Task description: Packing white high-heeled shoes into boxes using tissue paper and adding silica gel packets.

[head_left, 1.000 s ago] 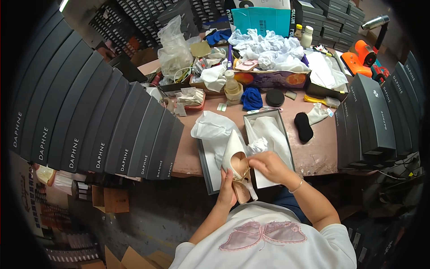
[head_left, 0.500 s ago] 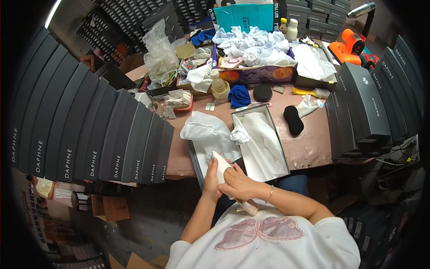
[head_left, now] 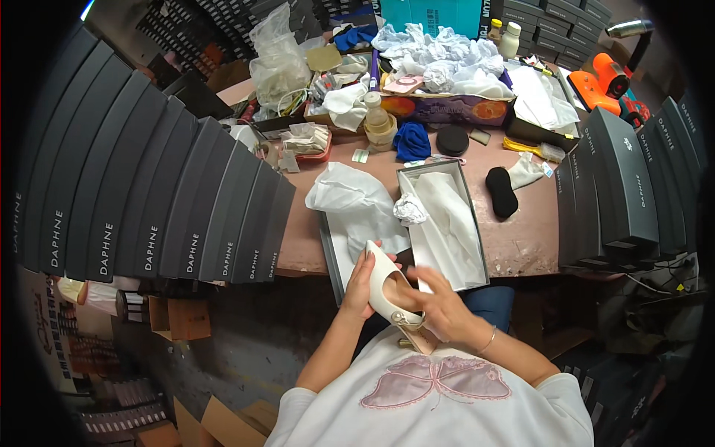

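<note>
Left hand: fingers gripping shoe, long axis slanting, toe toward near edge of counter. Right hand: fingers blurred, grip undeterminable. Box at that edge contains paper.

cream shoe, grey boxes

This looks like a shoe workshop or packing room: stacks of matching grey boxes stand at both ends of a worn bench, and more boxes fill the background. Crumpled paper, a blue cloth and a brush crowd the bench behind a white shoe and its open box. A carton stands on the scuffed floor.
</note>
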A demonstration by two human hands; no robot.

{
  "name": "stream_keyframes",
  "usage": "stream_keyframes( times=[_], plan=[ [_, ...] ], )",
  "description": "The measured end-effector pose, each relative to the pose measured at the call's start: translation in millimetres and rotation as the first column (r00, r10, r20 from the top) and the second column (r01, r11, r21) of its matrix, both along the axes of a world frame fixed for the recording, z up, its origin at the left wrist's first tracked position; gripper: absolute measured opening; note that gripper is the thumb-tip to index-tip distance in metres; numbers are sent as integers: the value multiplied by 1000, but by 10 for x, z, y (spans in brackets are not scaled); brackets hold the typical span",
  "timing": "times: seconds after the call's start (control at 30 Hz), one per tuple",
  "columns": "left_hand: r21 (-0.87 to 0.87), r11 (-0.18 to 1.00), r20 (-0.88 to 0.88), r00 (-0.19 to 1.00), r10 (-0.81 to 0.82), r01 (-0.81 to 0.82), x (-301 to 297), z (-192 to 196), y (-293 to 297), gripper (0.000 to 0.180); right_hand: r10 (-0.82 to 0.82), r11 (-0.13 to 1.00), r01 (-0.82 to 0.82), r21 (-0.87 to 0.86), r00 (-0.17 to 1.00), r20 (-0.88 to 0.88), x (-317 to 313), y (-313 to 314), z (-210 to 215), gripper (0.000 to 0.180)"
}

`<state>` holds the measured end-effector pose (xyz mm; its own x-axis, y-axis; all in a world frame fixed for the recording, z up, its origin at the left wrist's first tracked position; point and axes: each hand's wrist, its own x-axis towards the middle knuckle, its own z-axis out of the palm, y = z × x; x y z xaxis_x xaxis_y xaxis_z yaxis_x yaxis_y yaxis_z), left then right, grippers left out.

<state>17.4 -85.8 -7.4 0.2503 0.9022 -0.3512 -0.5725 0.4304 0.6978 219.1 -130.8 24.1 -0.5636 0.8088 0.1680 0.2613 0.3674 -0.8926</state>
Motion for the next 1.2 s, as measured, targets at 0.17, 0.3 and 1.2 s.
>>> stream_keyframes(
  times=[0.17, 0.3, 1.2],
  plan=[
    [-45, 989, 65, 988, -140, 143, 103, 3, 7, 50, 79, 996, -69, -48, 969, 233, -138, 234, -80, 59],
    [-169, 985, 8, 999, -31, 32, 87, -122, -51, 52, -102, 982, 139, -125, 959, 264, -553, 389, -393, 68],
    [-42, 998, -70, 997, -45, 42, -54, 76, -140, 45, -31, 992, 7, 125, 981, 190, -395, -76, 113, 48]
  ],
)
